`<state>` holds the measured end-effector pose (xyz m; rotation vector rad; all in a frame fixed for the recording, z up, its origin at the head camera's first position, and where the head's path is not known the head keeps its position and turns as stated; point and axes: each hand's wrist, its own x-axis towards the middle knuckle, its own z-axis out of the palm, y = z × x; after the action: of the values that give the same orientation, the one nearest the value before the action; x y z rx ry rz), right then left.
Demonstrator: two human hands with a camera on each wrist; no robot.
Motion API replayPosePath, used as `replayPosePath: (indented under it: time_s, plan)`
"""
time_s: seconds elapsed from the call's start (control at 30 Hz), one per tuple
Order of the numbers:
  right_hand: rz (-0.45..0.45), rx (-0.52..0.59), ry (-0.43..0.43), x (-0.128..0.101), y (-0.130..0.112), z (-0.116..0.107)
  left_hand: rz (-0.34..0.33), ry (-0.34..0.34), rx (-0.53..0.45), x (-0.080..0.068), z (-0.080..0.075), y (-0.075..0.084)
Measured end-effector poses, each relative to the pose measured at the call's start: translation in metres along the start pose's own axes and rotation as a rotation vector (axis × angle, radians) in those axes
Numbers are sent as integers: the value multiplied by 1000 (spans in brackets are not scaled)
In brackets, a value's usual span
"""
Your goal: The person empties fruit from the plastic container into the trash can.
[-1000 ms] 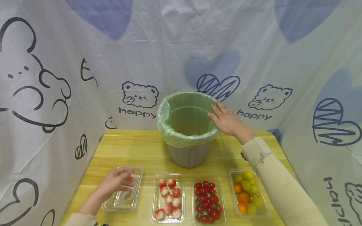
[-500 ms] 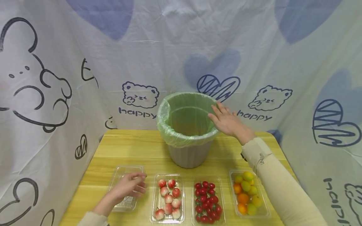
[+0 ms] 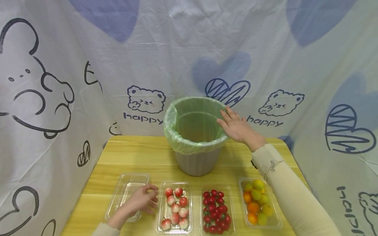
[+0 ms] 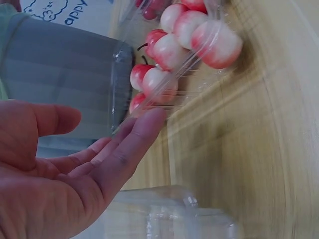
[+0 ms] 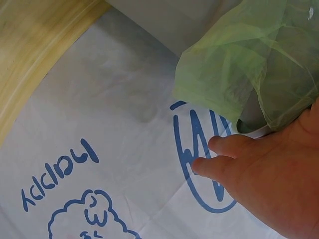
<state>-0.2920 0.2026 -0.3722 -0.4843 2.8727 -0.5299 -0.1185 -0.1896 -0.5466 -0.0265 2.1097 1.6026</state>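
Observation:
A grey bin [image 3: 197,160] lined with a green bag [image 3: 180,142] stands at the back of the yellow table [image 3: 136,157]. My right hand [image 3: 237,127] lies flat against the bin's right rim with its fingers straight; the right wrist view shows the fingers [image 5: 227,154] beside the green bag [image 5: 239,74]. My left hand [image 3: 141,199] hovers with relaxed fingers between an empty clear tray [image 3: 125,193] and a tray of pink-red fruit [image 3: 175,208]. In the left wrist view the open palm [image 4: 75,174] is close to that fruit [image 4: 169,50] and holds nothing.
A tray of cherry tomatoes [image 3: 215,209] and a tray of orange and green fruit [image 3: 256,201] sit along the table's front edge. A printed cloth backdrop [image 3: 88,65] closes in the table at the back and both sides.
My left hand has slid right, off the empty clear tray, toward the tray of pink-red fruit. The right hand stays on the bin's rim.

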Motion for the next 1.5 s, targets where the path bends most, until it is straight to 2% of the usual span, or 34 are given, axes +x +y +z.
replayPosePath:
  time_s: [0.3, 0.43, 0.63, 0.77, 1.03, 1.3, 1.5]
  plan:
    - [-9, -3, 5, 0, -1, 1, -13, 82, 22, 4, 18, -4]
    - [-13, -4, 8, 0, -1, 1, -3, 119, 64, 6, 25, -10]
    - [-22, 6, 11, -1, -2, 1, 21, 147, 105, 6, 35, -14]
    - [-20, 8, 10, -2, -3, 1, 32, 142, 91, 6, 38, -15]
    - [-8, 8, 7, -1, -1, 0, 29, 84, 19, 7, 37, -15]
    - [-10, -1, 11, -2, 0, 0, 86, 62, 28, 3, 29, 5]
    - [-13, -4, 8, -1, -1, 0, 88, 54, 44, -1, 18, 19]
